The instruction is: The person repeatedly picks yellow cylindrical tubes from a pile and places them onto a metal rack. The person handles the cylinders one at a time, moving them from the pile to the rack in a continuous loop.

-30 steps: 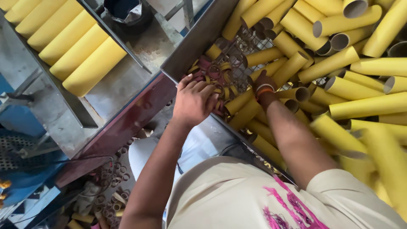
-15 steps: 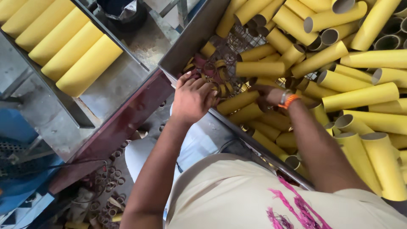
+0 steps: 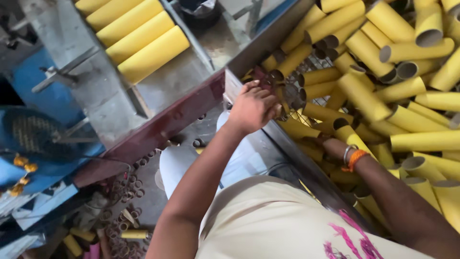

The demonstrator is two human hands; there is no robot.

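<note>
While the left hand [image 3: 254,108] curls over the near corner of the bin [image 3: 268,38], its grip looks closed around something at the mesh, though I cannot tell what. Right hand [image 3: 330,144] is buried among the yellow tubes [image 3: 364,98], grip hidden, only the orange-banded wrist showing. Tubes lie heaped loose through the bin: hollow, light, stiff cardboard by the look, easily crushed at the open ends, so mid-barrel is the place to hold. More tubes [image 3: 143,43] sit in a row on the surface [image 3: 177,81] alongside.
</note>
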